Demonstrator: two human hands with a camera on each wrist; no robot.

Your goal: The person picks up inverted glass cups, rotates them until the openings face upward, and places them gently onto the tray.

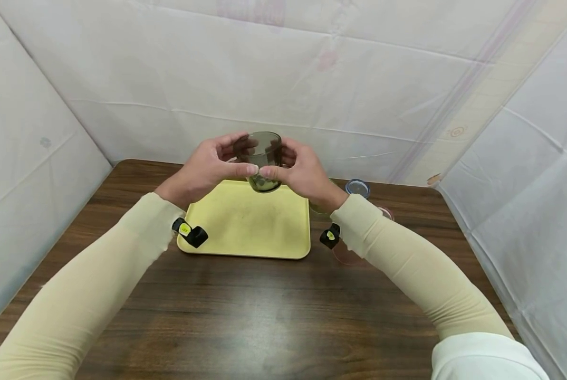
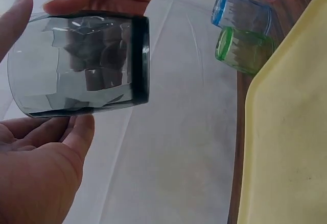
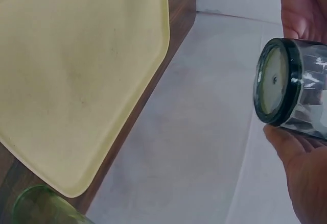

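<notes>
Both hands hold a smoky grey glass tumbler in the air above the far edge of a yellow tray. My left hand grips its left side, thumb in front and fingers behind. My right hand grips the right side the same way, and the two thumbs meet in front. In the left wrist view the tumbler lies between my left hand's thumb and fingers. The right wrist view shows the tumbler's thick base with my right hand's fingers around it.
The tray lies on a dark wooden table with white sheets around it. A blue-rimmed glass, a green-rimmed glass and a pinkish glass stand right of the tray.
</notes>
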